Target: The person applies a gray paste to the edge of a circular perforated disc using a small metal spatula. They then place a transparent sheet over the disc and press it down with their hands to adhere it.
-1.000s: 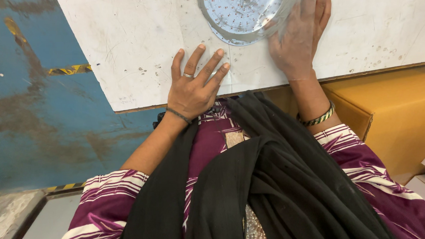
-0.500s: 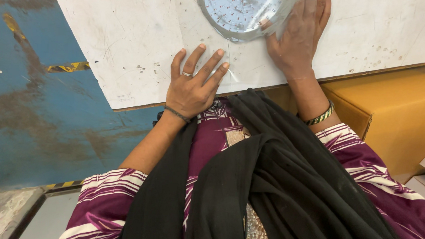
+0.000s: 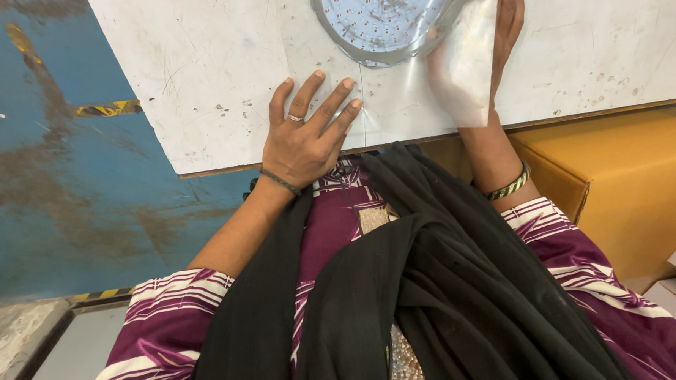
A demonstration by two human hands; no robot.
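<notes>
Nearest the camera, a purple striped top and a black scarf [image 3: 434, 300] fill the lower view. At the near edge of the scuffed white worktop [image 3: 196, 82], the left hand [image 3: 305, 134] lies flat with fingers spread, holding nothing and pressing down a clear plastic sheet [image 3: 465, 63]. Further in, the right hand [image 3: 491, 46] shows behind the lifted sheet, seeming to pinch it; the grip itself is blurred. At the far edge sits a round disc [image 3: 384, 17], blue-white with small dots.

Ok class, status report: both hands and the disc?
Left hand flat on clear film. Right hand lifting film beside round dotted disc. White board otherwise unobstructed.
</notes>
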